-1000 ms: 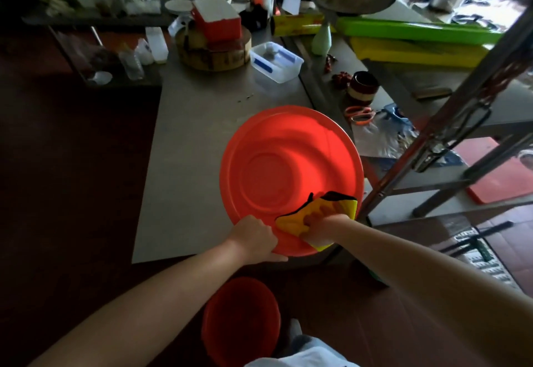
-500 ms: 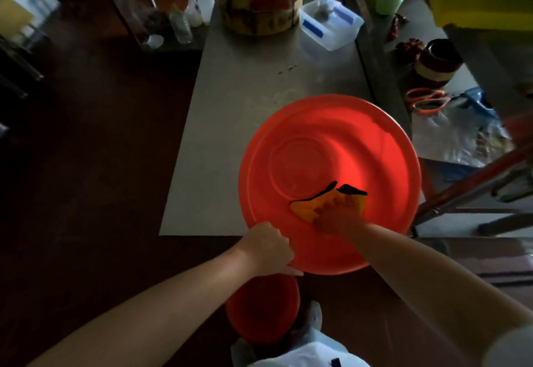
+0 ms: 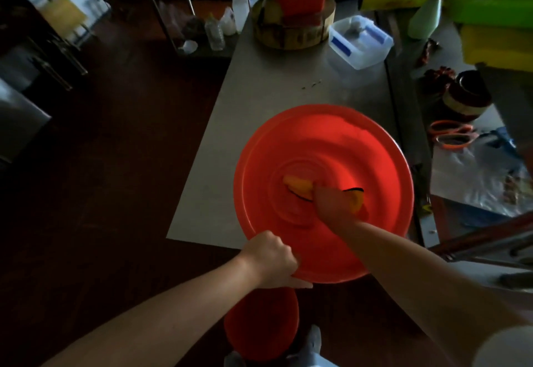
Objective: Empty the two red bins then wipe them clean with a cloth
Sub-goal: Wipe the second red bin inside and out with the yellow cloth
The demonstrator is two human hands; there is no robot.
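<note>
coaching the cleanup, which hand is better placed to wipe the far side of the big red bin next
Right. The right hand presses the yellow cloth on the middle of the big red bin, so it could likely just slide forward. The left hand grips the near rim, steadying it.

Working kitchen — steel prep table (image 3: 274,84), round wooden chopping block (image 3: 291,36), bottles (image 3: 215,33) on shelf

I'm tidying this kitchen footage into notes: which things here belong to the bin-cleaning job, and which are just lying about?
In the job: large red bin, gripped at its rim by the left hand; yellow cloth, held inside it by the right hand; second red bin on the floor.
Lying about: orange scissors; clear plastic box; wooden chopping block; green bottle.
</note>
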